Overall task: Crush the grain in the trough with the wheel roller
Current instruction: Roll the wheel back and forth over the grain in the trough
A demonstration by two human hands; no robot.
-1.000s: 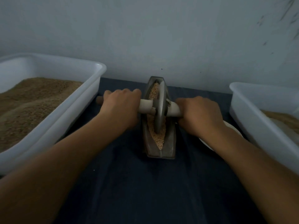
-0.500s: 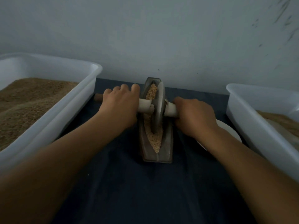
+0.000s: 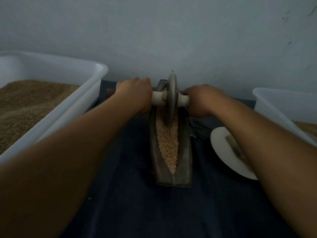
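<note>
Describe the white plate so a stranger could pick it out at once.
Start at the dark trough of grain in the middle of the dark cloth. Just to its right, partly under the right forearm, lies the white plate. It is round and flat with a small brownish stick-like thing on it, unlike the deep rectangular white tubs at either side.

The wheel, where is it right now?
In the head view, the wheel stands in the trough's far end near the wall, between the left hand and right hand.
</note>
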